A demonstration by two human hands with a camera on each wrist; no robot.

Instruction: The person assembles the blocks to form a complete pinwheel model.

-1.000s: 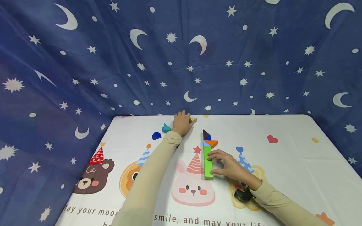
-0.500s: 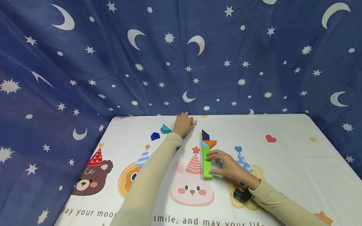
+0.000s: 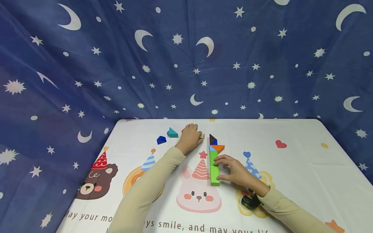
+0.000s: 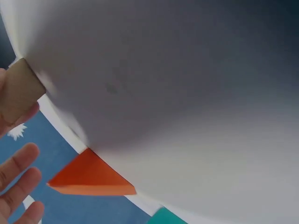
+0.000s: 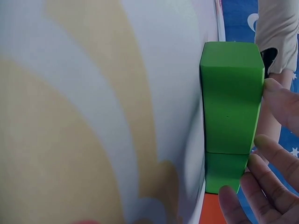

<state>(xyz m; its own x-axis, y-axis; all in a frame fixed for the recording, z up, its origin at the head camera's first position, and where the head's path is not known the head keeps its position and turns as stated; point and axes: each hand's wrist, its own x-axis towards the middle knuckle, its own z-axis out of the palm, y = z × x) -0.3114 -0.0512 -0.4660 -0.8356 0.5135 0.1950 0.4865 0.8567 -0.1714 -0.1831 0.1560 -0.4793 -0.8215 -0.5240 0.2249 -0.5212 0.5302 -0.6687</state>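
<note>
My left hand [image 3: 190, 137] is over the far middle of the table, pinching a small tan wooden block [image 4: 21, 91] between thumb and finger while its other fingers spread loosely. To the right, my right hand [image 3: 236, 171] rests its fingertips along two green blocks [image 3: 214, 176] laid end to end. Beyond these, the row continues with a light blue piece [image 3: 212, 148], an orange triangular block [image 3: 218, 148], a blue piece [image 3: 215, 142] and a dark brown triangular block [image 3: 212, 139]. In the right wrist view, the thumb and fingers lie spread against the green blocks.
Left of my left hand are a teal triangular block [image 3: 173, 133] and a dark blue block [image 3: 161, 140]. Another orange block [image 4: 91, 176] lies close by, mostly hidden in the head view. A starry blue curtain [image 3: 227, 81] hangs along the table's back edge.
My left hand has drawn back from the far edge and slightly rightward, toward the row, carrying the tan block. The right hand has stayed at the green blocks.
</note>
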